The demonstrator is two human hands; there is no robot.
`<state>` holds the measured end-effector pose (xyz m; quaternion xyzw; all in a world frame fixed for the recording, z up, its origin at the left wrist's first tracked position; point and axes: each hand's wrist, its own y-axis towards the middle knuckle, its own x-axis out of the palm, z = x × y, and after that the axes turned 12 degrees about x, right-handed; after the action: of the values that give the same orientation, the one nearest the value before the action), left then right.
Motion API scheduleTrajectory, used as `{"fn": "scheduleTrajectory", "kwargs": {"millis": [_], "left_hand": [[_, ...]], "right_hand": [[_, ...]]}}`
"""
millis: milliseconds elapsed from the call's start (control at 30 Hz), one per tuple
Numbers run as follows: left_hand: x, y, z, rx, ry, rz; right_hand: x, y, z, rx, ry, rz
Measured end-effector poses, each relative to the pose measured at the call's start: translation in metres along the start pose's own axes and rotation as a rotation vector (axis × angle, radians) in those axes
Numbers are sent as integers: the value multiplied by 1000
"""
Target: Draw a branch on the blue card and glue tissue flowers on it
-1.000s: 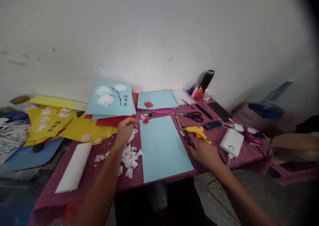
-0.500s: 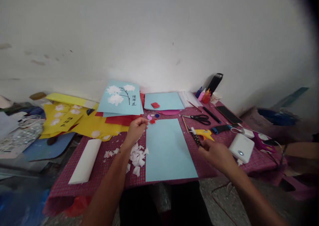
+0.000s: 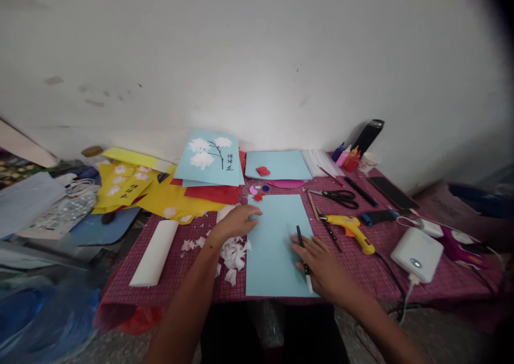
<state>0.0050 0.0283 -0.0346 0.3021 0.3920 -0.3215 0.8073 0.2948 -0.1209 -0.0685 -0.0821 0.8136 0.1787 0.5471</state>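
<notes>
A black pen [image 3: 302, 243] with small light dots and a white end is in my right hand [image 3: 321, 265]; its dark end points away from me and its white end points towards me. That hand is over the lower right of a light blue sheet of paper [image 3: 275, 246]. My left hand [image 3: 240, 220] is at the sheet's upper left edge, thumb and forefinger apart, with nothing visible in it. Torn white paper pieces [image 3: 233, 257] lie partly behind my left wrist. Red, pink and blue round pieces [image 3: 258, 197] sit just beyond the sheet.
To the right are scissors [image 3: 341, 197], a yellow glue gun [image 3: 353, 229] and a white power bank [image 3: 417, 251] with cables. A white folded paper block [image 3: 156, 254] lies at left. Behind stand a blossom picture [image 3: 211, 158] and a black flask [image 3: 367, 136].
My right hand has brought the pen from beside the glue gun over the blue sheet, and the pen's white end now points towards me. My left hand has opened and lowered. The view has shifted left.
</notes>
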Motion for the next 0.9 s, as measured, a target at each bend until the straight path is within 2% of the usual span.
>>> {"fn": "scheduleTrajectory", "kwargs": {"millis": [233,533,800,900], "left_hand": [[6,0,-2,22,57,-89],[13,-3,-12,55,102,-115],[11,-2,-5,54,80,-116],[10,-2,-3,57,69,-98]], "right_hand": [[-7,-7,12,-40,-49,-53],[-15,-5,15,-41,0,-68],[-21,-5,17,-53,8,-98],[-17,-6,19,-49,30,-53]]}}
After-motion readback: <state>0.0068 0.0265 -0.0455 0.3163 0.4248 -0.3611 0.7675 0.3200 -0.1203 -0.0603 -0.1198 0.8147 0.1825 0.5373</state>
